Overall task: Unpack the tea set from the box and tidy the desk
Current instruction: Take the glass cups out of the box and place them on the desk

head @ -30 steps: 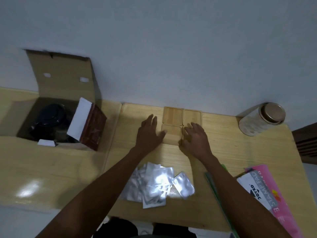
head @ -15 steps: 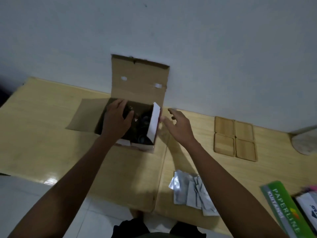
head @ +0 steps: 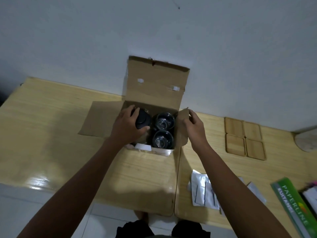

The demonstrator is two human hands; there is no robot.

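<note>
Fingers of the left hand (head: pixel 127 128) curl around a dark round lid (head: pixel 143 120), perhaps a teapot's, inside the open cardboard box (head: pixel 155 90) on the wooden desk (head: pixel 51 127). Beside it sit two clear glass cups (head: pixel 163 130). Pinching the box's right flap (head: pixel 181 129), the right hand (head: pixel 193 127) grips it between thumb and fingers. Four square bamboo coasters (head: pixel 244 140) lie well right; foil sachets (head: pixel 203 193) and a green booklet (head: pixel 295 206) lie nearer.
</note>
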